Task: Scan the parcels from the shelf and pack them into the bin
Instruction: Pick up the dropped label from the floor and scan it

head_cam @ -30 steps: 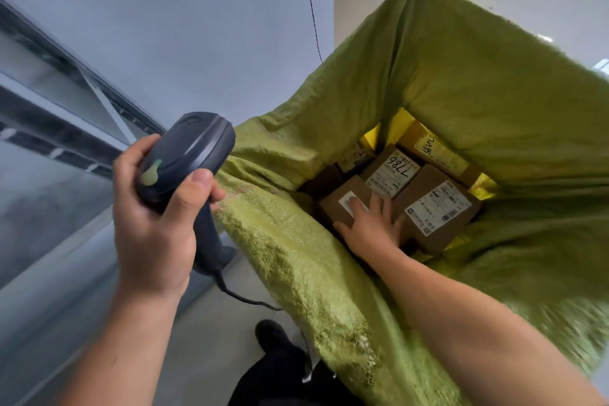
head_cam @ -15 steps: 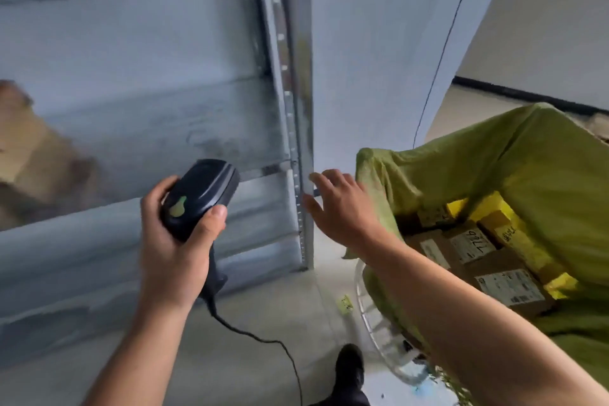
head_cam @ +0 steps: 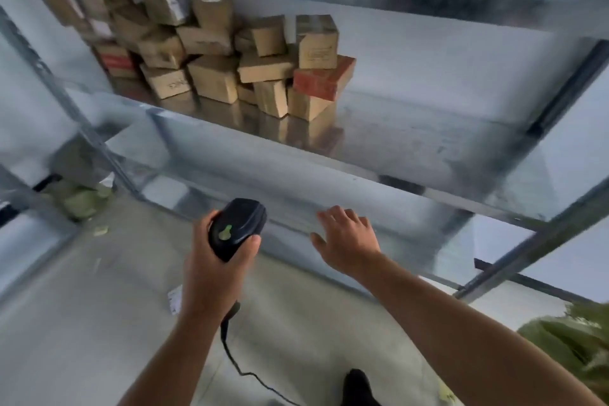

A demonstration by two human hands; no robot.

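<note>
The left hand (head_cam: 211,269) grasps a black handheld barcode scanner (head_cam: 239,227). The fingers wrap the grip and the thumb lies along the right side of the scanner head. A green mark shows on the top of the head. The scanner cable (head_cam: 235,361) hangs from the base of the grip and runs down to the floor (head_cam: 82,323).

The right hand (head_cam: 346,242) is released. Its fingers are spread and relaxed, palm down, and it holds nothing. It hovers just right of the scanner, in front of the lower front edge of the metal shelf unit (head_cam: 412,145).

The parcels (head_cam: 211,53) are small brown cardboard boxes. They lie in a loose pile on the left part of the shelf deck, well apart from both hands. Several are tilted and rest against one another. A red box (head_cam: 323,77) sits at the right edge of the pile, on top of a brown box and under another. The polished deck reflects the front row. The right part of the deck is bare metal.

A green sack (head_cam: 573,343) shows only in part at the lower right corner, blurred; its contents are out of view. Crumpled green material (head_cam: 79,203) lies on the floor at the left, beneath the shelf unit. A white paper slip (head_cam: 174,298) lies on the floor behind the left wrist. A dark shoe (head_cam: 357,386) shows at the bottom edge.
</note>
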